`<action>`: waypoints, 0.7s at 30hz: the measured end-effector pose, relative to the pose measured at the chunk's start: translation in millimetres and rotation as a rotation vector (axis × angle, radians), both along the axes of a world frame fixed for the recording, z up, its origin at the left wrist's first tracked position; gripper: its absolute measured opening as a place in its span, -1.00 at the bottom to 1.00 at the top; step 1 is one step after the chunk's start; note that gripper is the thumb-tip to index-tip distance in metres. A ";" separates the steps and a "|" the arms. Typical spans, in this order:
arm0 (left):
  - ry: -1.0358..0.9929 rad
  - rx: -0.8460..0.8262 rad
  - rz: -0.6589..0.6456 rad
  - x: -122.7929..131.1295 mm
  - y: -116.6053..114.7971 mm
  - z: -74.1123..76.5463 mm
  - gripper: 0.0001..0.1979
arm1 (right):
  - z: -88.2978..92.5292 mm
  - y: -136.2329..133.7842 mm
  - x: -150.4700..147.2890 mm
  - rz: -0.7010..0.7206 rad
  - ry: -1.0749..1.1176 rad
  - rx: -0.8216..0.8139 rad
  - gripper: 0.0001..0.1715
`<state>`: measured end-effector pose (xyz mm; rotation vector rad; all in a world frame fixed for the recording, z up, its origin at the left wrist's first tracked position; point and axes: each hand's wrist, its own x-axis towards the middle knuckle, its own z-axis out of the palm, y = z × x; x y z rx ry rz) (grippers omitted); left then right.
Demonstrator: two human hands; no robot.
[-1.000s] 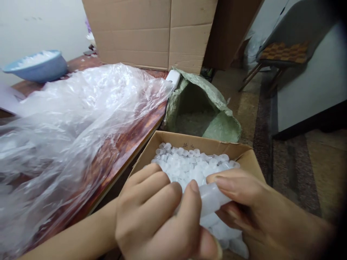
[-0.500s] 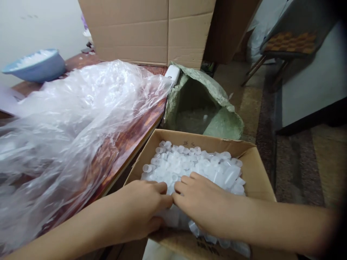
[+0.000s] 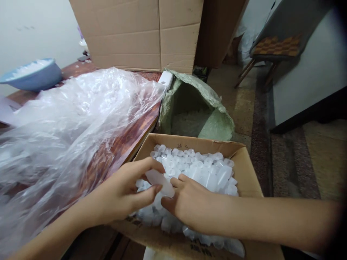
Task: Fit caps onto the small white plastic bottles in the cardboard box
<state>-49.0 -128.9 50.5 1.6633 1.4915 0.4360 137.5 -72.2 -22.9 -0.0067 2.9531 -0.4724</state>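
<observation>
A cardboard box holds a heap of small translucent white plastic tubes. Over its near left part, my left hand pinches a translucent plastic tube between thumb and fingers; the tube is tilted, its lower end toward the right. My right hand is closed at that lower end, its thumb and fingers against the tube. The fingertips of this hand are partly hidden, and more tubes lie beneath both hands.
Left of the box is a table with a clear plastic sheet and a blue basin. Behind the box, a green woven sack gapes open. A tall cardboard panel and a chair stand farther back.
My left hand has risen and opened out a little, bringing a plastic tube into sight between its fingers. My right hand stays beside it. The view has shifted slightly.
</observation>
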 end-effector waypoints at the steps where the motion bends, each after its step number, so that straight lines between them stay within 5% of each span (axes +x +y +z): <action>1: -0.035 0.008 0.078 -1.0 -0.2 -1.2 -0.88 | 0.3 1.9 1.7 -0.008 0.028 -0.016 -0.71; 5: -0.205 0.002 0.347 -6.1 -9.9 -8.5 -0.77 | 13.0 14.3 20.1 -0.279 0.224 -0.235 -0.85; 9: -0.333 0.024 0.441 -2.0 -18.9 -10.0 -0.76 | 34.1 19.0 38.6 -0.627 0.569 -0.450 -0.79; 16: -0.828 -0.323 0.528 25.2 -13.2 -12.4 -0.80 | 46.1 15.8 44.9 -0.311 0.776 -0.219 -0.69; 21: -0.901 -0.510 0.538 37.4 -8.9 -9.8 -0.74 | 53.2 23.1 52.5 -0.246 0.728 -0.228 -0.73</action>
